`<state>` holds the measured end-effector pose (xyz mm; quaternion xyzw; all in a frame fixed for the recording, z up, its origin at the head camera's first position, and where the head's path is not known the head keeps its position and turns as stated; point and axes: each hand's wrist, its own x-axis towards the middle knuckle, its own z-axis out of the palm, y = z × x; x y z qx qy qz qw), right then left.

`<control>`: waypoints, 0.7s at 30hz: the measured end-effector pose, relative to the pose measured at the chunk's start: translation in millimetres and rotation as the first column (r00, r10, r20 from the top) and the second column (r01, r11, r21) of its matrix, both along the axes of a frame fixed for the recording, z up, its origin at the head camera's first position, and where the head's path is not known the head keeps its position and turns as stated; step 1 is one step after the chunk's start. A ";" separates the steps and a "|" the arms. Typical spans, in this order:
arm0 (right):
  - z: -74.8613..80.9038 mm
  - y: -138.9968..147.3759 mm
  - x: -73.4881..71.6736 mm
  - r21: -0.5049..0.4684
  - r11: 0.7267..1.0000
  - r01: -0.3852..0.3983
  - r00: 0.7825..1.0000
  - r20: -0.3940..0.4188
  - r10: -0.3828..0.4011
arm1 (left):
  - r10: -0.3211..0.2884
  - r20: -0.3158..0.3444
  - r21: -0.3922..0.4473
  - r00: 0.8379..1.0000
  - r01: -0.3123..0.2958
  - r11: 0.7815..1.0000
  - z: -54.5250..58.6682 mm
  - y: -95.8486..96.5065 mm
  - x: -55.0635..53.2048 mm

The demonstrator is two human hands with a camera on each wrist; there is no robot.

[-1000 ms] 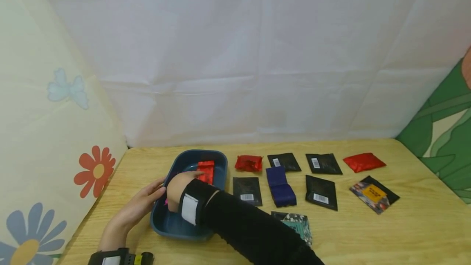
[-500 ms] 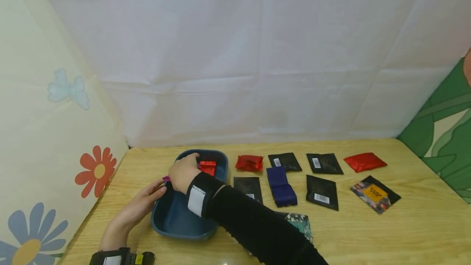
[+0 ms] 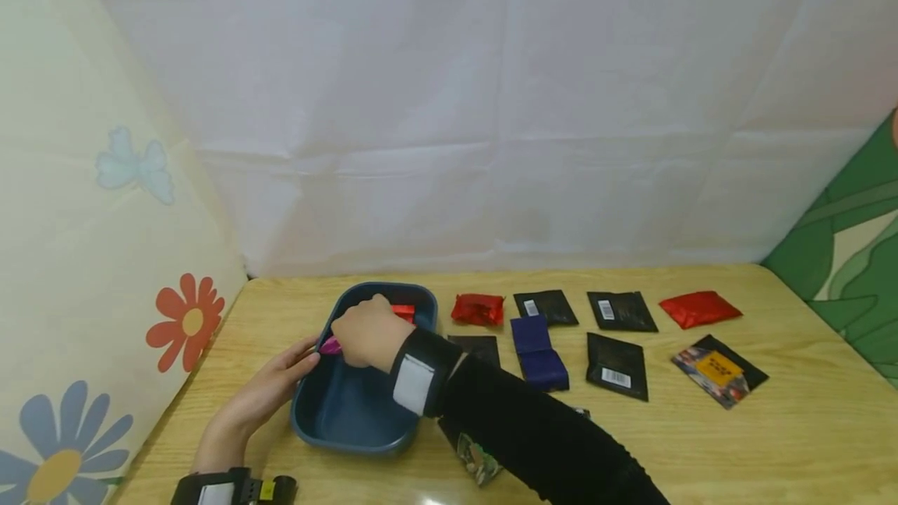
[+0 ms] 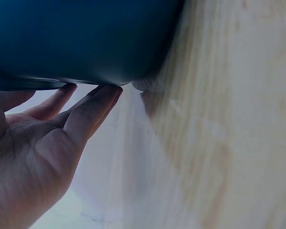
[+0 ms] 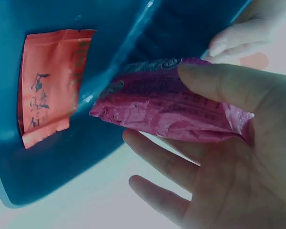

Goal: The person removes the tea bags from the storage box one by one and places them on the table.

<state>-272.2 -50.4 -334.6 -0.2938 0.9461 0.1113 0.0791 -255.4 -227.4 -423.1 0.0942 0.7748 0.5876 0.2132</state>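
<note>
A dark blue plastic bin [image 3: 354, 423] stands on the left part of the table. My left hand [image 3: 270, 382] touches its left side; in the left wrist view, its fairly straight fingers [image 4: 93, 112] press against the bin's outer wall. My right hand [image 3: 373, 335], over the bin, pinches a pink packet [image 5: 162, 105] between thumb and fingers. Only the packet's left end shows in the head view, by the bin's left rim. Inside the bin lies a flat red packet [image 5: 52, 86] with dark writing, partly hidden by my right hand in the head view.
Right of the bin lie black packets [image 3: 617, 365], red packets [image 3: 700, 309], a folded purple packet [image 3: 539, 353] and a colourful one with an orange label [image 3: 717, 369]. My right sleeve partly covers a dark patterned packet [image 3: 479, 458]. A white cloth [image 3: 456, 115] hangs behind.
My right hand has risen from low in the bin, moving away from me and slightly right, with the pink packet in its grip. My left hand stays at the bin's side.
</note>
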 end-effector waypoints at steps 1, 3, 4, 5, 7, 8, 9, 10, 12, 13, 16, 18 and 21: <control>1.3 2.8 1.9 -0.007 1.000 -0.013 1.000 0.000 0.013 | 0.001 0.000 0.000 1.000 -0.001 1.000 0.1 0.0 0.0; 3.7 8.5 5.7 -0.017 0.999 -0.033 0.999 -0.001 0.033 | 0.002 -0.001 -0.002 1.000 -0.002 1.000 0.3 -0.3 0.0; 4.7 11.4 7.6 -0.023 0.999 -0.041 0.999 -0.004 0.041 | 0.001 0.000 -0.003 1.000 -0.001 1.000 0.3 -0.4 0.1; 6.0 14.5 9.8 -0.031 0.998 -0.050 0.999 -0.006 0.050 | 0.001 0.002 -0.003 1.000 -0.001 1.000 0.3 -0.6 0.2; 7.9 20.9 14.5 -0.061 0.995 -0.074 0.997 -0.022 0.073 | 0.002 0.003 -0.003 1.000 -0.002 1.000 0.2 -0.7 0.3; 8.7 24.0 17.0 -0.078 0.993 -0.085 0.996 -0.029 0.083 | 0.002 0.003 -0.004 1.000 -0.002 1.000 0.1 -0.7 0.5; 9.5 27.3 20.0 -0.099 0.990 -0.100 0.995 -0.039 0.096 | 0.001 0.000 -0.006 1.000 -0.001 1.000 -0.1 -0.6 0.6; 10.0 30.5 23.0 -0.118 0.987 -0.112 0.993 -0.042 0.108 | 0.000 -0.001 -0.006 1.000 0.000 1.000 -0.2 -0.5 0.8; 10.3 37.2 29.6 -0.156 0.978 -0.139 0.990 -0.053 0.133 | 0.001 -0.007 -0.009 1.000 -0.001 1.000 -0.4 -0.1 1.2; 9.9 40.5 32.7 -0.170 0.973 -0.154 0.987 -0.062 0.146 | 0.002 -0.010 -0.013 1.000 -0.002 1.000 -0.3 0.1 1.5; 6.8 50.1 41.1 -0.199 0.959 -0.200 0.978 -0.091 0.186 | 0.015 -0.015 -0.024 1.000 -0.016 1.000 0.4 0.7 1.8; 2.9 55.9 45.1 -0.211 0.949 -0.233 0.971 -0.110 0.214 | 0.026 -0.012 -0.029 1.000 -0.026 0.999 1.2 1.1 2.1; -3.0 63.7 51.0 -0.225 0.934 -0.278 0.959 -0.129 0.254 | 0.040 -0.005 -0.035 0.999 -0.040 0.999 2.1 1.5 2.2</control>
